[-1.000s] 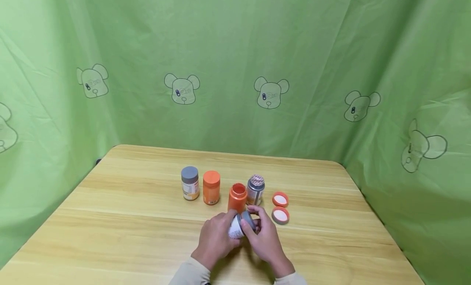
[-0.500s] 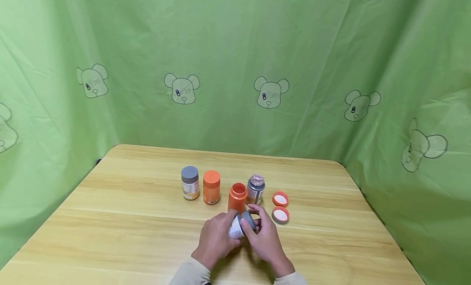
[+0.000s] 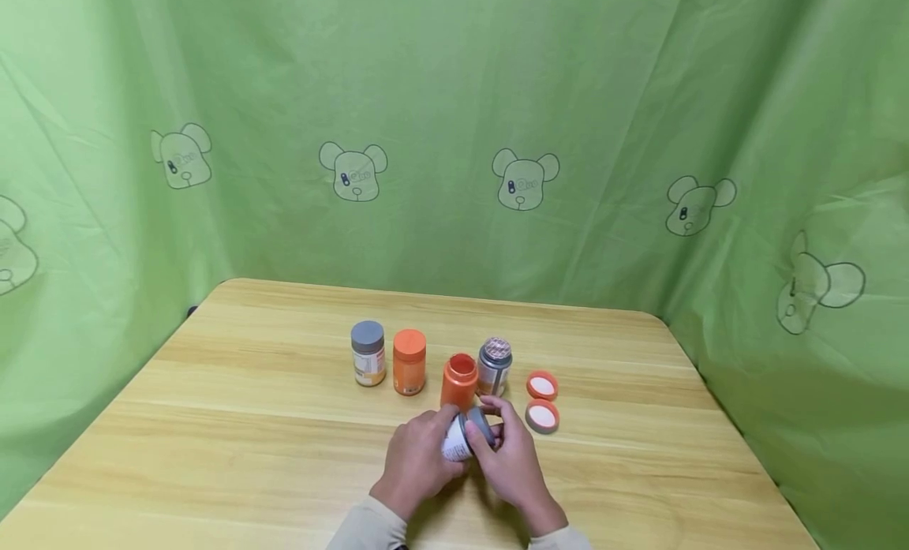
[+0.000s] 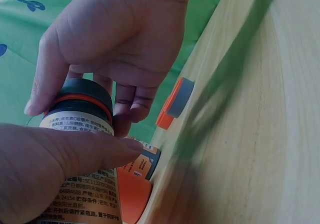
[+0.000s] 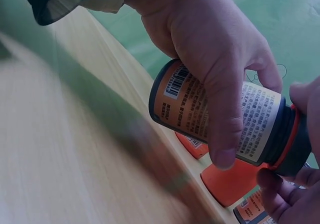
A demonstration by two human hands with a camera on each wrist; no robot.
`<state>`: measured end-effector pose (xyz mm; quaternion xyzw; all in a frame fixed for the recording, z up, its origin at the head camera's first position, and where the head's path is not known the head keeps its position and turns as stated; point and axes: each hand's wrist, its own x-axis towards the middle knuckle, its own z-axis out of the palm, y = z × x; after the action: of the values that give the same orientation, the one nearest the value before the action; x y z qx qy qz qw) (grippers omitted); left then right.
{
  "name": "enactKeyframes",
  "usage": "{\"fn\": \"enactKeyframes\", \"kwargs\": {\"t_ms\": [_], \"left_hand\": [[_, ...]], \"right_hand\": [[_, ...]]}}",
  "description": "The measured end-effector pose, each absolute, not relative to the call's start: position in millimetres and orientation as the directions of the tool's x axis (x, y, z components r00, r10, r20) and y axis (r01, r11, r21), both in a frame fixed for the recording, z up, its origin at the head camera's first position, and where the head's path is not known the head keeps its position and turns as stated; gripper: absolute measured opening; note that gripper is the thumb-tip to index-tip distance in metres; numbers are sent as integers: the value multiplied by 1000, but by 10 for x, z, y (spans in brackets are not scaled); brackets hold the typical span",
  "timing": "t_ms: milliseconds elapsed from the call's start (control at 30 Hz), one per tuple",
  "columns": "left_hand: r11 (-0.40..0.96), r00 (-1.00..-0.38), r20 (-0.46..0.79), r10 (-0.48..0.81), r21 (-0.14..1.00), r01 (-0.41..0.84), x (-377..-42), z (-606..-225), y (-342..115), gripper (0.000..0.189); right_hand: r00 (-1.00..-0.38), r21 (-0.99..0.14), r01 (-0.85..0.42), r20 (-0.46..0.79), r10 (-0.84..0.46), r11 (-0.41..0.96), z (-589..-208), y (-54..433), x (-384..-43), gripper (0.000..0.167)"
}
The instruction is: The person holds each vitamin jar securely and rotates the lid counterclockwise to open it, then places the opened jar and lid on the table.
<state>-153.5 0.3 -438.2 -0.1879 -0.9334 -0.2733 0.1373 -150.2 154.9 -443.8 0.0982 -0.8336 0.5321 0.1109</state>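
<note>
My left hand point(image 3: 415, 459) grips the body of a grey bottle point(image 5: 260, 119) with a white and orange printed label, tilted toward the right. At its top end, the fingers and thumb of my right hand point(image 3: 513, 459) hold the grey cap point(image 4: 85, 89). An orange-red ring shows at the cap's lower edge, with a dark band of the neck below it. Just beyond the hands stands an uncapped orange bottle point(image 3: 458, 383). Behind that one, to the right, is a grey bottle point(image 3: 493, 367) with a patterned seal across its mouth.
Two removed caps, an orange one point(image 3: 543, 386) and a grey one with an orange rim point(image 3: 543, 417), lie with white liners up, right of the bottles. To the left stand a capped grey bottle point(image 3: 368, 357) and a capped orange bottle point(image 3: 409, 364) on the wooden table point(image 3: 248, 424).
</note>
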Motion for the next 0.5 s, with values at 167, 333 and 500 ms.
{"fn": "enactKeyframes", "kwargs": {"t_ms": [167, 333, 500], "left_hand": [[779, -900, 342, 270, 472, 413, -1548, -4387, 0, 62], [773, -896, 354, 269, 476, 420, -1556, -4394, -4, 61], [773, -886, 373, 275, 463, 435, -1548, -4402, -8, 61]], "right_hand": [[-951, -877, -302, 304, -54, 373, -4435, 1546, -1496, 40], [-936, -871, -349, 342, -82, 346, -4435, 1550, -1492, 41], [-919, -844, -391, 376, -116, 367, -4441, 1556, -1485, 44]]}}
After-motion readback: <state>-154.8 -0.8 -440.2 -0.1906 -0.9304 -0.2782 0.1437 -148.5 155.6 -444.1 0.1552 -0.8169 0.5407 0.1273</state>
